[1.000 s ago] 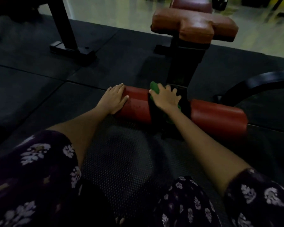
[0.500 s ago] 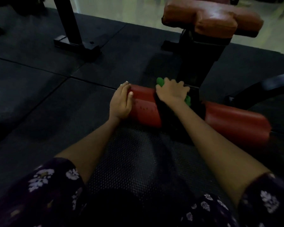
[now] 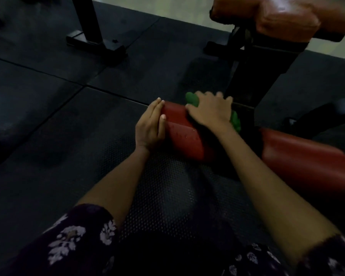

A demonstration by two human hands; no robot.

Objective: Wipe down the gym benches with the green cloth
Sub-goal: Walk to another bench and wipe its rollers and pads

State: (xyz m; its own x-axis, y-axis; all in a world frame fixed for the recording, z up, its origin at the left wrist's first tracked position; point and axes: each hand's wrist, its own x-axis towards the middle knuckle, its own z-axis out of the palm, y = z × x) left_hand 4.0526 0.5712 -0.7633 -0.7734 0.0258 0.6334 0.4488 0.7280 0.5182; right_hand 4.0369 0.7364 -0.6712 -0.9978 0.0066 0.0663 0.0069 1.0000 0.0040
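Right hand (image 3: 210,112) presses green cloth (image 3: 192,99) on red roller pad (image 3: 182,134), frame centre; left hand (image 3: 150,126), fingers straight, steadies pad end. Best: firm pressure, wrap cloth round curve.

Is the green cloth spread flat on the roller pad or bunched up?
Bunched. The green cloth shows as lumps poking out on both sides of the right hand, which presses it onto the red roller pad.
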